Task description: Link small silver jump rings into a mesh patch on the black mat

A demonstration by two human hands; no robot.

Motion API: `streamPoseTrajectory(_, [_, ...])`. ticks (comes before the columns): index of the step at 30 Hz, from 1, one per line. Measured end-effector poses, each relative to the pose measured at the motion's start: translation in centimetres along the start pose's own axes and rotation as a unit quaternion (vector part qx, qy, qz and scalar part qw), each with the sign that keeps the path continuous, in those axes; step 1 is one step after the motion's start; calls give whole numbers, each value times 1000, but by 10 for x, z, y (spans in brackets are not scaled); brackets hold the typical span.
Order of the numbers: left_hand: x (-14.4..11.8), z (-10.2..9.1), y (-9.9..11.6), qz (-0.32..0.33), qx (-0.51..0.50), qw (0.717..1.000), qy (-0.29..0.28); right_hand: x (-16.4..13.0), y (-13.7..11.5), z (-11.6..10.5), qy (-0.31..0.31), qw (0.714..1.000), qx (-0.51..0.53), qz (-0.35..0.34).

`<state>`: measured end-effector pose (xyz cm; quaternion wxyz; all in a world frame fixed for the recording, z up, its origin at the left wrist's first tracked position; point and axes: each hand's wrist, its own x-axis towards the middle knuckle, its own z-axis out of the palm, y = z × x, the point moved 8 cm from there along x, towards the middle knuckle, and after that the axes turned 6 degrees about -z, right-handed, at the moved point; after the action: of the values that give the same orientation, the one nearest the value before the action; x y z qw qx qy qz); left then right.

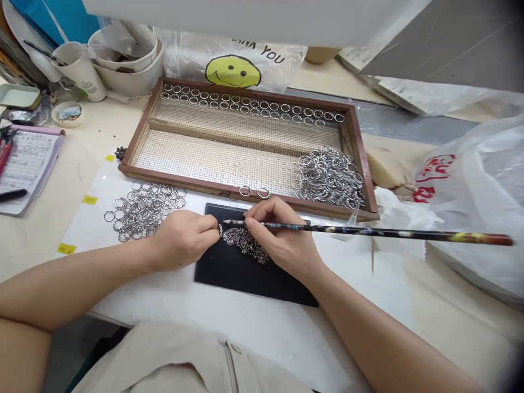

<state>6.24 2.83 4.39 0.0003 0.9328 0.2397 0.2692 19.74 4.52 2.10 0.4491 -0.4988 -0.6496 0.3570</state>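
Observation:
My left hand (pixel 185 240) is closed with the fingertips pinched round a silver ring (pixel 220 230), of which only an edge shows. In my right hand (pixel 286 237) is a long dark pencil (pixel 368 231) with a coloured pattern, its pale pointed tip close to that ring. Both hands are over a black mat (pixel 254 286). A heap of tiny shiny beads or stones (pixel 248 244) lies on the mat, partly hidden by my right hand. To the left of my left hand is a loose pile of silver rings (pixel 143 210).
Beyond the hands stands a wood-framed mesh tray (pixel 249 197) with rows of rings (pixel 245 103) at its far side and a ring heap (pixel 327 177) at right. Cups (pixel 79 71), a notebook (pixel 28 164) and plastic bags (pixel 483 202) surround it. A white lamp or panel (pixel 262 19) hangs overhead.

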Motion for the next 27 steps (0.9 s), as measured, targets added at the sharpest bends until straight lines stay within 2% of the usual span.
streamPoseTrajectory(14, [-2,1,-1,-1,-1,1000,1,-2,3,3,-15,999,25,14])
streamPoseTrajectory(17, [-2,1,1,11,2,1000,-4,-3,7,-1,0,997,69,35])
streamPoseTrajectory(20, [-2,1,4,26,-2,1000,-12,-3,14,-5,26,986,155,59])
streamPoseTrajectory(23, [-1,1,6,39,-2,999,-26,-3,19,-2,14,970,230,77])
streamPoseTrajectory(27, [-1,2,8,49,4,998,-36,-4,18,0,5,966,245,80])
